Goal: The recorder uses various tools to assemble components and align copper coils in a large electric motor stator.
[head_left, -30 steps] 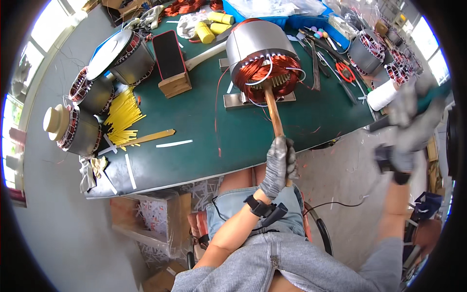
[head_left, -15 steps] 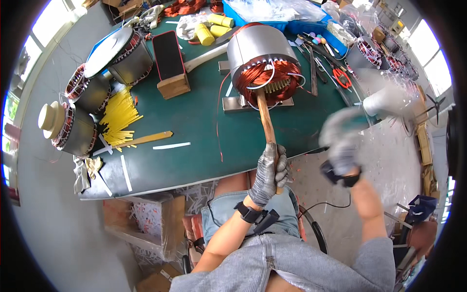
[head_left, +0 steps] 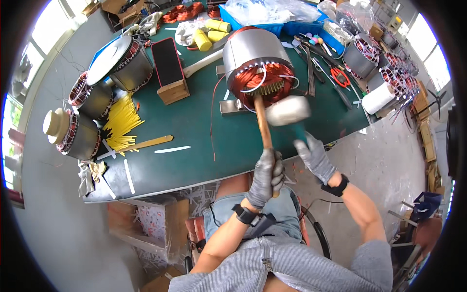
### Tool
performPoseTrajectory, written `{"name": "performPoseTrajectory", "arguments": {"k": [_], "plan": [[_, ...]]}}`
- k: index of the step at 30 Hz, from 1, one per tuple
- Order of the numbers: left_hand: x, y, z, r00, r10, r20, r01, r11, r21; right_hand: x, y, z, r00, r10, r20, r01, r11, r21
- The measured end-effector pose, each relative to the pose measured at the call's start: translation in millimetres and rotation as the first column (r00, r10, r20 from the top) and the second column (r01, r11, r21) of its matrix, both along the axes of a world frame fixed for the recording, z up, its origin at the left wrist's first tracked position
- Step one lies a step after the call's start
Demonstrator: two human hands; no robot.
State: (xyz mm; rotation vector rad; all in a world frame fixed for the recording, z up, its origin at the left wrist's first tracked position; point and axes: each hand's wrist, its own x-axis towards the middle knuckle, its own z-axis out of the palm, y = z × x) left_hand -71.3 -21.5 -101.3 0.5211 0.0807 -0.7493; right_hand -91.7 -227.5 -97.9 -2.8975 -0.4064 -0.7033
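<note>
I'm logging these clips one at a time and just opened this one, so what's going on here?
A seated person is working at a green-topped bench. The gloved left hand grips a wooden stick, its far end at the open, copper-wound end of a motor stator. The gloved right hand holds a mallet, its pale head blurred beside the stick; whether they touch is unclear. The stator lies on its side, opening toward the person.

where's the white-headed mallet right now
In the head view, right of centre: the right hand holds the white-headed mallet, its blurred head just right of the wooden stick, below the copper-wound stator in the picture.
</note>
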Motion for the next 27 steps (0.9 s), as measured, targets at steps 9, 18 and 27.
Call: {"name": "performPoseTrajectory", "arguments": {"k": [9, 18, 27], "plan": [[54.9, 46.0, 50.8, 0.681, 0.166, 0.713, -0.684, 0.491, 0.54, -78.5, -0.9, -2.0, 0.799, -0.011, -0.601, 0.598, 0.121, 0.792], [158.4, 25.1, 54.4, 0.164, -0.272, 0.948, -0.985, 0.008, 0.173, -126.4, 35.9, -25.4, 0.772, 0.155, -0.617, 0.629, -0.043, 0.776], [143.7, 8.1, 121.4, 0.137, -0.854, 0.502, -0.99, -0.105, 0.091, -160.5, 24.5, -42.3, 0.777, 0.081, -0.624, 0.629, -0.093, 0.772]]}}
